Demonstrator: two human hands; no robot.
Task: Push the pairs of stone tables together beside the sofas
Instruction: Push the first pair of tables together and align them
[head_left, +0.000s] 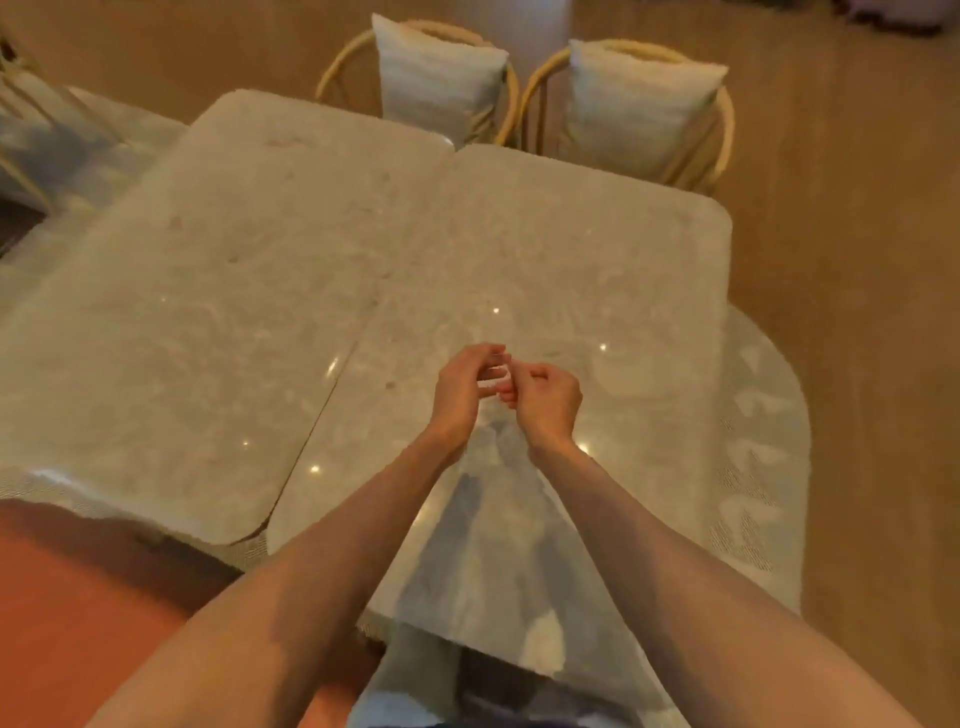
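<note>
Two pale stone tables stand side by side below me. The left stone table (197, 312) and the right stone table (597, 270) meet along a thin dark seam that runs from the far middle to the near left. Both of my hands hover above the right table, close together, touching no table. My left hand (465, 389) has its fingers loosely curled and apart. My right hand (545, 397) is curled, its fingertips touching those of the left. Neither hand holds anything.
Two rattan chairs with white cushions, the left chair (441, 78) and the right chair (644, 109), stand at the tables' far edge. A pale rug (753, 467) lies under the tables on a wooden floor. An orange-red sofa seat (78, 597) is at the near left.
</note>
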